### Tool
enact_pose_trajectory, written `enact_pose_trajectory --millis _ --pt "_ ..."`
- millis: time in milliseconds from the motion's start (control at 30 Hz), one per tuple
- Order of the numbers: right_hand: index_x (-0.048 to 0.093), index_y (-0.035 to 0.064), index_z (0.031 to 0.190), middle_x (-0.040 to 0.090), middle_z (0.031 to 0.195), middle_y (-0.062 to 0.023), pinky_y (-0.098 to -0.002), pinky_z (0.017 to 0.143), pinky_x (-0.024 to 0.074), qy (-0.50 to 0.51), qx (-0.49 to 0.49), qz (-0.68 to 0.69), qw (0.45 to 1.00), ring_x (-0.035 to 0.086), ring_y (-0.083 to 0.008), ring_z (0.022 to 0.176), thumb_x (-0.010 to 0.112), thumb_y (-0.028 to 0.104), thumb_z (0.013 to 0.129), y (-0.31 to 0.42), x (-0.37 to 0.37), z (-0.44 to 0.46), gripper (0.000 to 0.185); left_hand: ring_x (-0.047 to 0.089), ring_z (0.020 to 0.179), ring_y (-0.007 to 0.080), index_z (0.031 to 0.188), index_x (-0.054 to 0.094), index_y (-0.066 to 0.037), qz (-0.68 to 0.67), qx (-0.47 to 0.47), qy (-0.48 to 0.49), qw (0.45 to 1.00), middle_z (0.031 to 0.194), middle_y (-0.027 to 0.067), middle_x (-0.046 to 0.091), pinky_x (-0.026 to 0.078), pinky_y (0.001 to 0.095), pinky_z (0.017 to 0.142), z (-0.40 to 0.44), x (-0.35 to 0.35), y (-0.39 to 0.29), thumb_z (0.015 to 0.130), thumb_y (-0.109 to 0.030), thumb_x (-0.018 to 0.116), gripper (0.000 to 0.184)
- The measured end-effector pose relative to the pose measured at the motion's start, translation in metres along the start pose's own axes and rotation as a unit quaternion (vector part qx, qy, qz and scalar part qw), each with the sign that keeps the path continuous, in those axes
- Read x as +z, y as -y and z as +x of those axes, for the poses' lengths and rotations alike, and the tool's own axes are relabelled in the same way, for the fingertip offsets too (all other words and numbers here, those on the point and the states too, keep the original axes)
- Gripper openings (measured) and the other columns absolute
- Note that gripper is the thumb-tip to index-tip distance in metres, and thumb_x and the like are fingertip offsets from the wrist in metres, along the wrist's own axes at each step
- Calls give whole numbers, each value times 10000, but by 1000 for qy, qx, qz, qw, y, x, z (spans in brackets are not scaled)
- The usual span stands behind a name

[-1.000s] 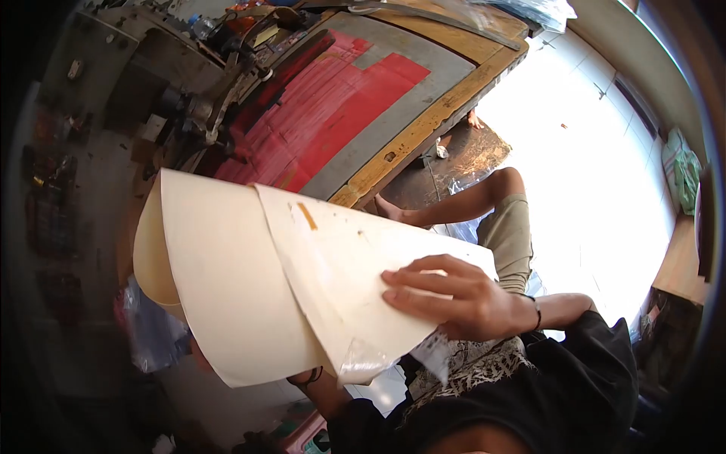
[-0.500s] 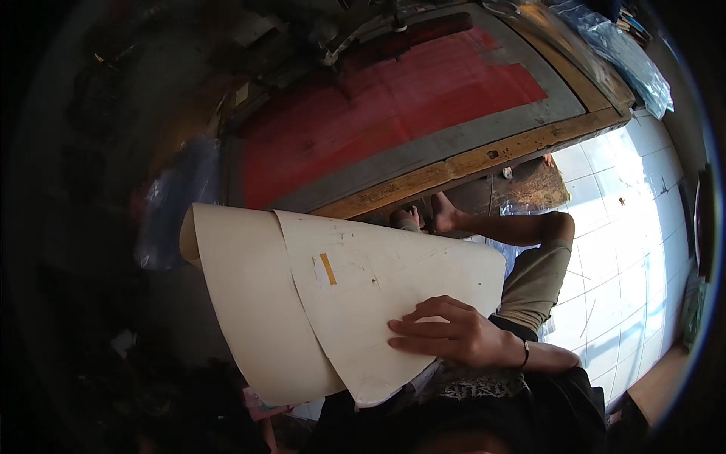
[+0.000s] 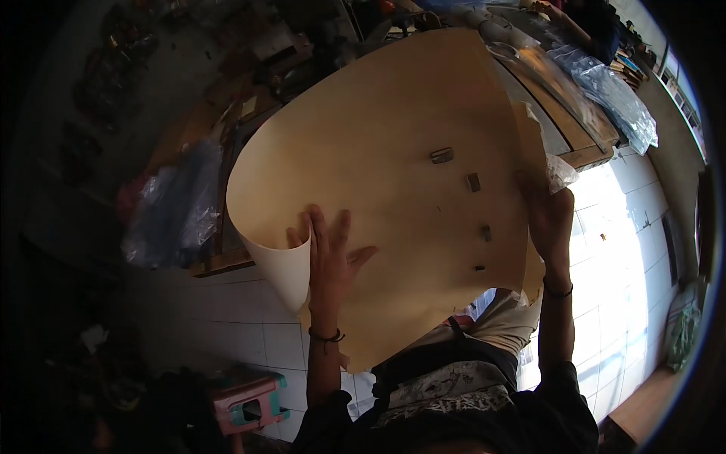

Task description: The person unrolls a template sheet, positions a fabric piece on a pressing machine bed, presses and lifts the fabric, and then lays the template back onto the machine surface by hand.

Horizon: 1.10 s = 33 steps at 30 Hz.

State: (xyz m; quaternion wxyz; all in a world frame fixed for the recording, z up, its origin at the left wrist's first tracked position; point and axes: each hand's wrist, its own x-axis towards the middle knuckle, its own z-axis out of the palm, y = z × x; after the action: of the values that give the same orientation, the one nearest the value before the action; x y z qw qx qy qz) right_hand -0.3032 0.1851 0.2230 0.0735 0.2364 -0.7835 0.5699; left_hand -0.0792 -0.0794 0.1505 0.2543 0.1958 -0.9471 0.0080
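Observation:
A large tan sheet of stiff paper or card (image 3: 378,151) spreads in front of me, its left side curling over to show a pale underside. Several small dark rectangular marks or openings run down its right half. My left hand (image 3: 330,253) lies on the sheet beside the curled edge, fingers spread. At the sheet's right edge is my right hand (image 3: 550,216), closed around the border; its fingertips are in shadow. A crumpled bit of clear plastic (image 3: 561,172) shows just above that hand.
Behind the sheet stands a wooden-edged worktable (image 3: 594,157), mostly covered. Clear plastic bags (image 3: 612,91) lie at its right, and another plastic bundle (image 3: 174,204) hangs at left. A pink and green stool (image 3: 253,405) stands low left. Another person's arm (image 3: 563,21) shows at the top right.
The rolled sheet has opened out and risen over the red table surface. My left hand has come into view on it, and my right hand has moved to its right edge.

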Motion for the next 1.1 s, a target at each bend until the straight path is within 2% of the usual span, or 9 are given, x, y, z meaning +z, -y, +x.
enact_pose_trajectory --millis 100,200,333,467,667,700,833,967,1100 --pt "703 -63 902 652 627 -54 -277 478 431 -39 0 0 999 562 -76 538 662 304 938 0 -10 11 371 53 1487 442 1544 270 -193 -81 -53 -12 995 1605 274 45 48 626 1166 -15 2 17 815 -555 707 924" --pt "706 -63 937 667 659 -65 -275 497 437 -66 10 34 997 578 -85 567 663 307 932 -13 -19 17 373 51 1488 442 1545 279 -209 76 -92 -54 991 1599 275 98 68 644 1153 -29 -2 38 795 -638 683 953" --pt "707 -47 1035 702 776 -83 -269 622 482 -72 4 60 996 615 -98 695 670 268 915 -22 -30 22 339 -9 1482 466 1569 147 -124 50 -173 -135 974 1604 280 -34 56 641 1150 -43 -5 55 756 -669 705 1127" --pt "708 -29 1056 705 828 -75 -279 677 492 -84 -4 58 995 620 -110 755 667 260 916 -25 -36 19 324 127 1458 429 1564 68 -96 -91 -283 -244 923 1562 288 95 175 615 1146 -44 0 46 733 -425 849 1187" --pt "610 -35 1213 683 1082 -43 -260 848 491 -100 21 80 992 621 -97 943 635 156 964 -33 -82 42 315 537 1187 285 1514 171 -45 -459 -289 -357 761 1419 251 391 422 392 1070 11 -59 22 887 -73 704 824" --pt "611 -33 1215 683 1091 -47 -256 846 494 -128 29 65 989 621 -92 951 632 163 968 -22 -94 46 316 604 1078 241 1456 306 -2 -411 -239 -371 798 1310 196 523 486 326 965 27 -71 12 935 -24 618 608" --pt "597 -19 1274 678 1118 -37 -227 845 481 -215 -89 63 971 612 -80 972 621 233 982 5 -167 59 386 594 1072 147 1232 538 34 -421 -95 -342 835 1167 91 619 480 283 888 87 -82 5 1010 -164 564 298" --pt "561 -24 1320 657 1177 -47 -252 877 477 -281 -175 2 943 604 -104 1021 611 221 985 9 -271 55 418 563 1148 168 1301 502 36 -604 -134 -150 771 1277 109 577 435 306 969 160 -85 -15 1041 -448 434 553" --pt "533 9 1366 602 1303 -69 -301 990 431 -397 -133 -176 891 553 -168 1171 543 245 1004 43 -348 14 432 551 1171 186 1335 485 43 -735 -39 -135 663 1306 113 563 423 326 991 218 -103 -106 1023 -590 330 722"
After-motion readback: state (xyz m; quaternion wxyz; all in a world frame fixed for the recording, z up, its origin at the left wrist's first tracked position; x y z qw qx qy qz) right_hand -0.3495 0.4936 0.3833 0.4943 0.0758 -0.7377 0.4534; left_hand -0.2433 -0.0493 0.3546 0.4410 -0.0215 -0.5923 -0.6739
